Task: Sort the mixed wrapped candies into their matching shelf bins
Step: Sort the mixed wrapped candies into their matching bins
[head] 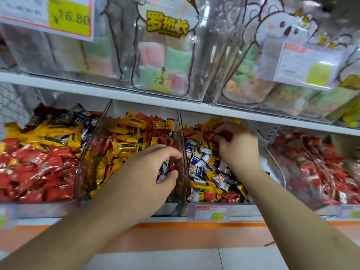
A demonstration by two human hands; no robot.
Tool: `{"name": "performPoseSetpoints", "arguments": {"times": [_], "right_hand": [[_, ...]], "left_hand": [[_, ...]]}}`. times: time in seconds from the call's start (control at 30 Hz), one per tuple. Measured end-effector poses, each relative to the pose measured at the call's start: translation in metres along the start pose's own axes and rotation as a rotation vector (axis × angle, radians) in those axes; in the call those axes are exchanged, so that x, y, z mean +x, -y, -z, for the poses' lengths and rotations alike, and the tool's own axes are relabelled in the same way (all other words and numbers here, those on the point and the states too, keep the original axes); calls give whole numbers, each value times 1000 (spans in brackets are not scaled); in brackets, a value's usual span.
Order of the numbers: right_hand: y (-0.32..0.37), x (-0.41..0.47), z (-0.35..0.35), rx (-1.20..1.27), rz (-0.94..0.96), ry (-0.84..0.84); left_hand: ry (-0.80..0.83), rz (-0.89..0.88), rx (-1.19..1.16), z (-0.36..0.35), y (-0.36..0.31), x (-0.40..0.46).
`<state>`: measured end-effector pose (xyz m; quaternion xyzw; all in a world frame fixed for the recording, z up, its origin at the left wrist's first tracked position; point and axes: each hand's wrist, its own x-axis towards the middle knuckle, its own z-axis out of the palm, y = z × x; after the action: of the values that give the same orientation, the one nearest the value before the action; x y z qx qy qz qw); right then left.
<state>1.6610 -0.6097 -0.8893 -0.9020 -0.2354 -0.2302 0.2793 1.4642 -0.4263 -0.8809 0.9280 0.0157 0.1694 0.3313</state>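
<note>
Both hands worked in the mixed bin, tight under the shelf edge.
L hand gripped several candies at the divider; R hand pinched a red candy.

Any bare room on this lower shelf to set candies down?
Hardly: all four clear plastic bins are heaped with wrapped candies. Free strips: the white shelf lip below the price tag and the gap right of the right hand.
</note>
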Motion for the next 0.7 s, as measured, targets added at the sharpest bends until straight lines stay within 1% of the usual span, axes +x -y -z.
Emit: {"name": "performPoseSetpoints", "arguments": {"times": [0.17, 0.3, 0.43, 0.5, 0.6, 0.7], "right_hand": [[9, -18, 28, 78, -127, 59], [35, -30, 47, 292, -217, 93], [83, -51, 57, 459, -122, 209], [107, -61, 57, 538, -99, 264], [134, -70, 50, 667, -109, 341], [155, -76, 34, 711, -133, 399]], "left_hand": [[-6, 18, -32, 0, -2, -5], [-64, 44, -77, 5, -7, -9], [-112, 114, -281, 18, -14, -12], [-121, 138, -325, 27, -14, -16], [-180, 149, -270, 45, -4, -25], [-193, 207, -173, 73, 15, -38]]}}
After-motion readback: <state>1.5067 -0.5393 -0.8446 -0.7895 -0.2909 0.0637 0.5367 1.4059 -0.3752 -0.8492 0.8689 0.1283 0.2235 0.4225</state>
